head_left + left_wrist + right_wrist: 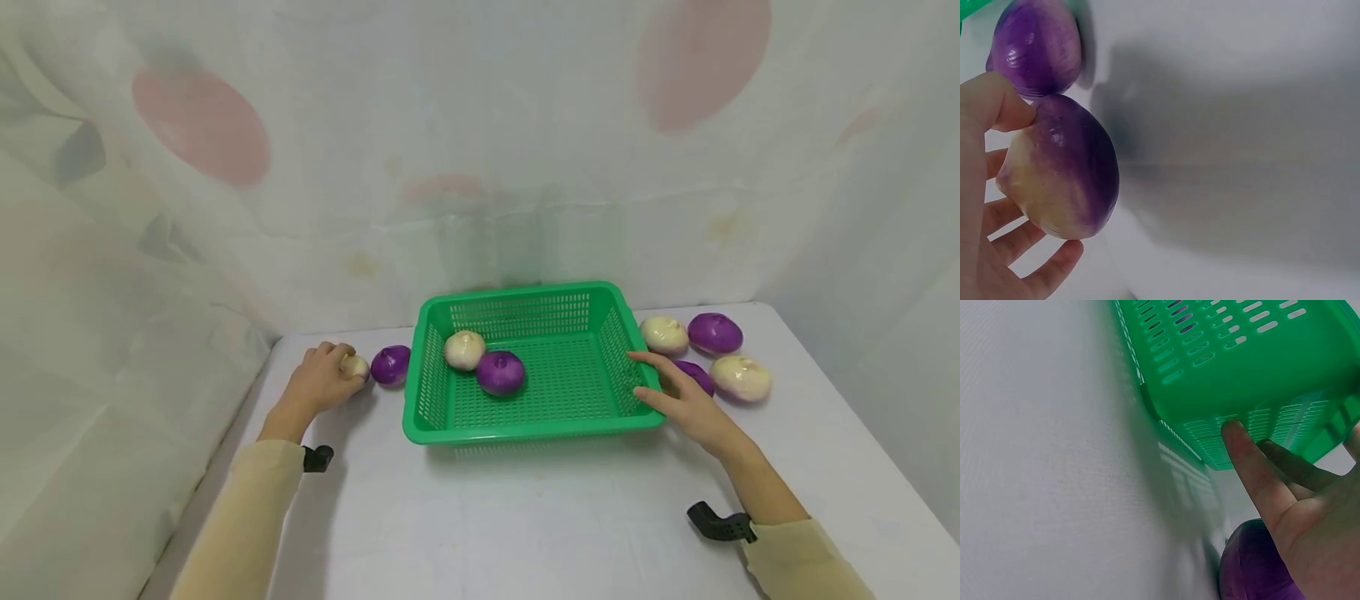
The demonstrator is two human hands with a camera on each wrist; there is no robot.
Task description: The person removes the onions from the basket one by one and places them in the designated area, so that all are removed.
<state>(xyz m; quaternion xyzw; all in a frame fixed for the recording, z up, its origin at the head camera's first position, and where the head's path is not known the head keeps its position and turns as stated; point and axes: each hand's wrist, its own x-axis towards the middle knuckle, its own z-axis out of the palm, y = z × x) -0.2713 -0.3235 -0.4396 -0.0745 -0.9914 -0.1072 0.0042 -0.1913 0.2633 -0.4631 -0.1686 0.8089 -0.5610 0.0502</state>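
Note:
My left hand [322, 382] holds a cream and purple turnip [1063, 169] at the table's left side, thumb at its top and the fingers around its far side. Right beside it lies a purple turnip [391, 366]. A green plastic basket [525, 433] with slotted walls stands in the middle, holding a cream turnip [465, 350] and a purple turnip [500, 372]. At the basket's right end, my right hand [690, 408] grips the rim, with some digits over it and other fingers against the outer wall.
Right of the basket lie a cream turnip [663, 335], a purple turnip [716, 333], another cream turnip [741, 378] and a purple turnip [696, 377] partly hidden by my right hand. White cloth [525, 525] covers the table; a patterned curtain [480, 150] hangs behind.

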